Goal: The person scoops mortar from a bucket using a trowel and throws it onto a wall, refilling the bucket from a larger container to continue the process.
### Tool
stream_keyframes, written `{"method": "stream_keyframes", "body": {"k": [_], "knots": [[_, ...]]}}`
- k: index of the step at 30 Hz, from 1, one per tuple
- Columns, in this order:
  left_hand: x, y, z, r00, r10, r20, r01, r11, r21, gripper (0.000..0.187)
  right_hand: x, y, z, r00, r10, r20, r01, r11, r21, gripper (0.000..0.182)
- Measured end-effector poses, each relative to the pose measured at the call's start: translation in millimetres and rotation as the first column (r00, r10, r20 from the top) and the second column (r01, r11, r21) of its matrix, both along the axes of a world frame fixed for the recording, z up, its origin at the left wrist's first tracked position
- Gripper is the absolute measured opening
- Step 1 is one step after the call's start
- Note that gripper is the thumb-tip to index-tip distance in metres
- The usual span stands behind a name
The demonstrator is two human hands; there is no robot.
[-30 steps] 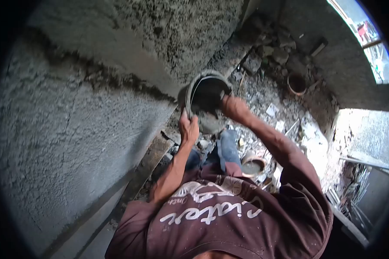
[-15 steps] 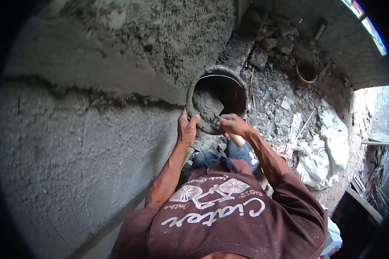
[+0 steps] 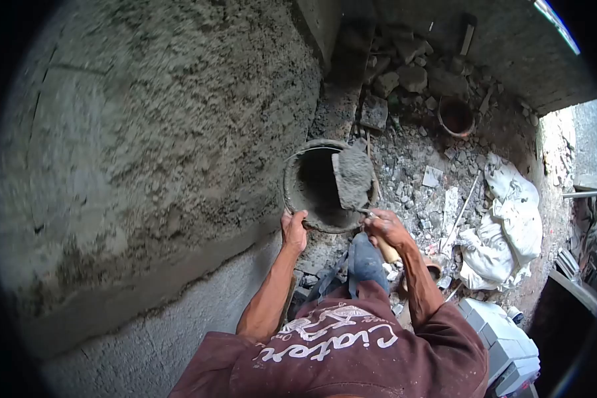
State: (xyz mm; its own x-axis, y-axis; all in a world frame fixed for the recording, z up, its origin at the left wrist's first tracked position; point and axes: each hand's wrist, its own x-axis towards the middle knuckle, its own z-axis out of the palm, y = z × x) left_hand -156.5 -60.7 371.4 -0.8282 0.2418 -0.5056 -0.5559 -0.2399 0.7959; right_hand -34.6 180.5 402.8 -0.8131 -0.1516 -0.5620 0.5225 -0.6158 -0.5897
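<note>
My left hand (image 3: 294,230) grips the near left rim of a round bucket (image 3: 295,192), thumb over the edge. The bucket's inside is dark and coated with grey mortar. A trowel (image 3: 339,182) with a wooden handle is in my right hand (image 3: 388,229), fingers wrapped round it. A heap of wet mortar (image 3: 355,174) covers most of its blade, which is over the right part of the bucket's mouth. To the left rises a wall (image 3: 166,152), rough with grey mortar on its upper part and smoother below.
Rubble and broken stones (image 3: 411,76) cover the ground ahead. Another bucket (image 3: 456,118) lies among them. White sacks (image 3: 504,232) are crumpled at the right, near a thin stick (image 3: 461,212). Stacked pale grey blocks (image 3: 501,341) stand at lower right.
The trowel has come up out of the bucket loaded with mortar, blade now above the rim. The bucket and both hands sit lower in view, and the view has shifted across the wall.
</note>
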Motion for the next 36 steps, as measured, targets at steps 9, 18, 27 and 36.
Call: {"method": "stream_keyframes", "body": {"k": [9, 18, 27, 36], "knots": [[-57.0, 129.7, -39.0, 0.993, -0.103, -0.055, 0.110, 0.986, 0.127, 0.039, -32.0, 80.2, -3.4, 0.981, 0.090, 0.172, -0.192, 0.576, 0.795, 0.029], [-71.8, 199.4, -53.2, 0.994, -0.028, -0.110, 0.043, 0.989, 0.140, 0.033, -56.3, 122.2, 5.9, 0.964, 0.180, 0.195, -0.169, -0.147, 0.974, 0.024], [-84.5, 194.0, -23.1, 0.996, 0.013, -0.090, 0.006, 0.977, 0.213, 0.028, -69.0, 139.7, 77.4, 0.994, 0.113, -0.006, 0.030, -0.211, 0.977, 0.016], [-78.2, 173.5, -27.0, 0.986, 0.123, -0.109, -0.099, 0.974, 0.205, 0.015, -76.1, 117.3, 77.1, 0.981, -0.137, 0.137, -0.049, 0.511, 0.858, 0.032]]}}
